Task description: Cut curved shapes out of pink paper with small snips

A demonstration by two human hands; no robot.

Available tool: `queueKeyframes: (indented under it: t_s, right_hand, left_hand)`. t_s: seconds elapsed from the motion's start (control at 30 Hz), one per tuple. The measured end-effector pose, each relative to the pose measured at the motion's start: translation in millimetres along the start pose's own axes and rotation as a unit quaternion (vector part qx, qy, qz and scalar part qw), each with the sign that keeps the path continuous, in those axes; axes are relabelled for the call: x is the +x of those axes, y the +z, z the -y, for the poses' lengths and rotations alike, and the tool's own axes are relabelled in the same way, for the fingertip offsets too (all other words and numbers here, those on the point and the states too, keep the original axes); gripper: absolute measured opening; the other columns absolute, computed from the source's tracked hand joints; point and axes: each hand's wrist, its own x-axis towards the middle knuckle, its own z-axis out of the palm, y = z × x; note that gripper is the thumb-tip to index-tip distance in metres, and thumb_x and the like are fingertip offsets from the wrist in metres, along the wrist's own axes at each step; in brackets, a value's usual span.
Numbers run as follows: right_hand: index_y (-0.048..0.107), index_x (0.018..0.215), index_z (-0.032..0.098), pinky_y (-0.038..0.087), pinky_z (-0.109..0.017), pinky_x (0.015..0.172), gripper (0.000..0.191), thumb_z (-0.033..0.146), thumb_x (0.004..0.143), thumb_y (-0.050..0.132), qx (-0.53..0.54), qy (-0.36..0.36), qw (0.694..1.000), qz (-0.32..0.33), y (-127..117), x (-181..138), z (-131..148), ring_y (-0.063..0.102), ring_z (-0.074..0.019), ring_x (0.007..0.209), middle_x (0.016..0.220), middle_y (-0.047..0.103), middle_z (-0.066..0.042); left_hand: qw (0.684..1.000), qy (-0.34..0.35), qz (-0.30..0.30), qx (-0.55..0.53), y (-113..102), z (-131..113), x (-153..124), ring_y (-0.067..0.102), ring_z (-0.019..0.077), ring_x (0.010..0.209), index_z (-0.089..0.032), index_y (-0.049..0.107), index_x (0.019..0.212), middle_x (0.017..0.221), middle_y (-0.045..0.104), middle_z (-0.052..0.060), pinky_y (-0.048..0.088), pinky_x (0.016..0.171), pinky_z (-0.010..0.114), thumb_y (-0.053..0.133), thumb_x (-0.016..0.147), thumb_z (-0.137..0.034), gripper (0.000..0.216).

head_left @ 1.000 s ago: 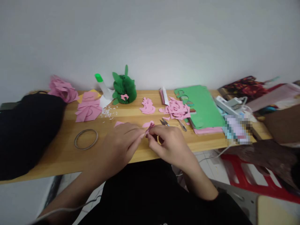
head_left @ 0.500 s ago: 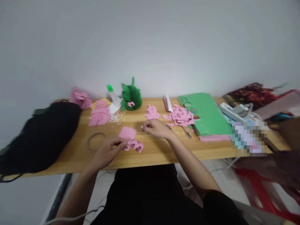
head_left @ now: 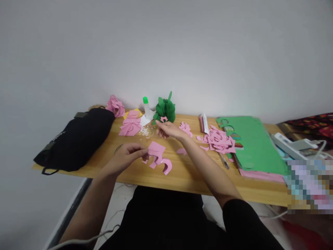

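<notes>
My left hand [head_left: 131, 155] pinches the edge of a pink paper cutout [head_left: 166, 166] whose curved strips curl to the right, low over the table. A pink paper square [head_left: 156, 147] lies just behind it, partly covered. My right hand [head_left: 168, 130] reaches to the right edge of a scatter of small white bits [head_left: 146, 132], its fingers drawn together. Whatever its fingertips may hold is too small to make out. Right behind that hand stands a green folded-paper ball with leaves [head_left: 165, 110] and a small pink flower at its front.
A glue stick [head_left: 147, 109] stands behind the white bits, beside pink sheets [head_left: 130, 125]. On the left lies a black bag [head_left: 80, 139]. To the right are pink scraps [head_left: 220, 139], a white tube [head_left: 204, 124], scissors [head_left: 224, 161], green sheets [head_left: 256, 146] and a power strip [head_left: 290, 146].
My right hand has moved from near the pink square back toward the white bits. My left hand keeps hold of the pink cutout. The whole view has shifted, with table items now further right.
</notes>
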Motion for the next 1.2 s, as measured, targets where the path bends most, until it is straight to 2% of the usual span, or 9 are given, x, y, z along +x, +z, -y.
queueKeyframes:
  t_s: [0.07,0.13,0.23,0.37,0.53,0.67,0.8,1.0,1.2]
  right_hand:
    - [0.069,0.09,0.014,0.05,-0.022,0.061,0.062,0.045,0.104,0.017,0.064,-0.026,0.997,0.04,-2.2,-38.5,-5.3,0.066,-0.0104,0.069,0.081,0.072,-0.005]
    - [0.069,0.092,0.015,0.05,-0.022,0.065,0.033,0.043,0.095,0.052,0.217,-0.085,0.97,0.071,-0.3,-76.7,-13.7,0.066,-0.0114,0.075,0.084,0.072,-0.004]
    - [0.069,0.087,0.016,0.05,-0.024,0.066,0.023,0.039,0.084,0.069,0.351,-0.086,0.932,0.02,11.5,-118.8,-27.3,0.064,-0.0117,0.072,0.082,0.071,-0.003]
    - [0.07,0.081,0.016,0.047,-0.023,0.06,0.017,0.032,0.085,0.067,0.389,-0.059,0.914,-0.096,33.6,-138.9,-38.8,0.061,-0.0112,0.065,0.076,0.07,-0.002]
    - [0.069,0.081,0.017,0.047,-0.023,0.061,0.011,0.028,0.083,0.066,0.4,-0.006,0.902,-0.164,55.6,-140.8,-46.5,0.059,-0.0108,0.063,0.071,0.068,0.0]
    - [0.068,0.075,0.018,0.041,-0.023,0.053,0.022,0.034,0.087,0.06,0.32,0.049,0.93,-0.173,69.4,-143.6,-55.9,0.054,-0.0111,0.055,0.063,0.064,0.001]
    - [0.072,0.076,0.017,0.043,-0.028,0.059,0.023,0.03,0.089,0.058,0.083,0.093,0.969,-0.215,69.9,-145.2,-70.4,0.061,-0.0168,0.064,0.069,0.069,-0.005]
    - [0.075,0.091,0.018,0.047,-0.031,0.062,0.019,0.016,0.082,0.058,-0.127,0.19,0.928,-0.295,42.3,-138.1,-95.8,0.066,-0.0216,0.067,0.083,0.074,-0.009]
    - [0.07,0.11,0.016,0.043,-0.03,0.065,0.027,0.018,0.085,0.06,-0.193,0.134,0.952,-0.195,13.2,-119.3,-100.5,0.064,-0.0224,0.075,0.088,0.072,-0.009]
  left_hand:
    - [0.998,0.009,0.043,-0.041,6.7,-7.7,15.2,0.063,0.0134,0.058,-0.017,0.067,0.064,0.06,0.068,0.002,0.053,0.057,0.024,0.064,0.08,-0.032,0.022]
    - [0.994,0.007,0.084,-0.067,15.7,-14.9,30.6,0.062,0.0121,0.057,-0.017,0.065,0.063,0.058,0.066,0.0,0.052,0.057,0.023,0.065,0.079,-0.028,0.02]
    - [0.988,-0.003,0.13,-0.082,32.4,-20.7,49.0,0.06,0.0112,0.055,-0.017,0.066,0.065,0.057,0.065,-0.001,0.048,0.052,0.021,0.064,0.076,-0.023,0.014]
    - [0.983,-0.034,0.152,-0.1,54.8,-13.9,60.4,0.06,0.0116,0.057,-0.018,0.065,0.064,0.059,0.066,-0.001,0.048,0.053,0.021,0.06,0.075,-0.02,0.012]
    - [0.982,-0.066,0.148,-0.093,71.3,11.0,61.6,0.061,0.0119,0.06,-0.018,0.065,0.067,0.061,0.066,-0.001,0.049,0.059,0.023,0.06,0.075,-0.027,0.013]
    - [0.98,-0.098,0.175,0.011,77.8,27.9,59.3,0.063,0.0143,0.066,-0.018,0.067,0.072,0.068,0.068,0.0,0.049,0.063,0.025,0.057,0.08,-0.031,0.019]
    - [0.965,-0.077,0.203,0.148,84.0,39.6,59.1,0.065,0.0184,0.076,-0.018,0.069,0.077,0.078,0.072,0.002,0.048,0.069,0.03,0.051,0.085,-0.028,0.022]
    - [0.953,0.012,0.191,0.235,91.5,53.0,65.7,0.066,0.0206,0.083,-0.018,0.069,0.079,0.086,0.074,0.004,0.048,0.074,0.033,0.047,0.089,-0.018,0.024]
    - [0.949,0.041,0.166,0.265,94.5,56.6,66.6,0.066,0.0203,0.086,-0.017,0.071,0.087,0.094,0.073,0.005,0.049,0.076,0.033,0.047,0.09,-0.012,0.025]
